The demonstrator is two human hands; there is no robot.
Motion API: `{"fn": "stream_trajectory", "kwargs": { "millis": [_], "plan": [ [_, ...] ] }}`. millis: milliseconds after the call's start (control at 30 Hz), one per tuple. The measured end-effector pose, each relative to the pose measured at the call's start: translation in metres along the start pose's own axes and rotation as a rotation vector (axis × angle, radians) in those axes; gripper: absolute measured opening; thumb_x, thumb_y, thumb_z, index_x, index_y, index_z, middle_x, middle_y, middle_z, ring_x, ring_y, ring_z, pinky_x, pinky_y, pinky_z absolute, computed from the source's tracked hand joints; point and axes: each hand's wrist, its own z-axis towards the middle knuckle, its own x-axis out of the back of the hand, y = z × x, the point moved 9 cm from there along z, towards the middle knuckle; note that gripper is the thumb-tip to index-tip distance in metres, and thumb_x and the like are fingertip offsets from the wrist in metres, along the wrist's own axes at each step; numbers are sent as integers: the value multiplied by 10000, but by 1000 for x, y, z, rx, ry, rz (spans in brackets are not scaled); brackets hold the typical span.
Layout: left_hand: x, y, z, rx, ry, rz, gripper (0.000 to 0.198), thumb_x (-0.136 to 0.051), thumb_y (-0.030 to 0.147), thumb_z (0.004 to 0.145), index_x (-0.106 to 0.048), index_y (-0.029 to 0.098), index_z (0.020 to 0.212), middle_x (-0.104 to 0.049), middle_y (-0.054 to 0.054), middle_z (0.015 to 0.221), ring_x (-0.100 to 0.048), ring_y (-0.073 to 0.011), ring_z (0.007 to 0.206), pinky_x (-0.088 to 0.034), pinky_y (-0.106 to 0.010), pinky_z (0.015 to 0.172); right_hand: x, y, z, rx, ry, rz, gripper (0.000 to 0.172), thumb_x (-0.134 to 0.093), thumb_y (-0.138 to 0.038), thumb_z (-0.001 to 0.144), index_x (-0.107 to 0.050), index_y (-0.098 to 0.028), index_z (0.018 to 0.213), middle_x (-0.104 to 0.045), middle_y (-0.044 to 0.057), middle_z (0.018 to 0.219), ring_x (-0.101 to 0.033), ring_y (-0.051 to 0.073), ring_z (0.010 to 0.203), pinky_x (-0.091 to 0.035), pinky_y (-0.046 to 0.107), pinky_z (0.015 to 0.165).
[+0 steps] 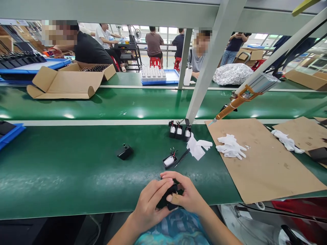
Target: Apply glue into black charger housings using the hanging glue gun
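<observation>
Close to the bench's front edge, my left hand (148, 203) and my right hand (188, 193) are both closed around a small black plastic case (163, 203). Fingers hide much of it; a bit of metal shows near the right thumb, which wears a tan covering. Just beyond lies an open black case (169, 161) with a white block and wires inside. Beside that is a thin black stick-like tool (182, 158). Several similar open cases (179, 131) stand farther back. Off to the left, a black adapter-like case (125, 152) lies alone.
A white glove (199, 147) lies by the cases. More white gloves (231, 147) rest on a cardboard sheet (265, 170) to the right. An orange syringe-like dispenser (233, 103) hangs above it. A slanted grey post (206, 64) rises behind. Co-workers sit across the green belt (143, 103).
</observation>
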Motion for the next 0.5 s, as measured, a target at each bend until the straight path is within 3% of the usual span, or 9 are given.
{"fn": "stream_trajectory", "kwargs": {
  "millis": [200, 500],
  "plan": [
    [1, 4, 5, -16, 8, -22, 627, -743, 278, 772, -465, 115, 1309, -650, -152, 1082, -624, -211, 863, -538, -306, 725, 4, -6, -1, 42, 54, 41, 417, -722, -370, 748, -625, -236, 1131, -637, 59, 1165, -608, 206, 1021, -511, 277, 812],
    [-2, 3, 8, 15, -17, -52, 649, -750, 324, 761, -462, 141, 1312, -654, -139, 1083, -635, -221, 882, -551, -318, 733, 7, -2, -4, 14, 95, 90, 389, -722, -382, 746, -665, -213, 1091, -684, 60, 1078, -648, 203, 930, -530, 276, 776]
  ]
}}
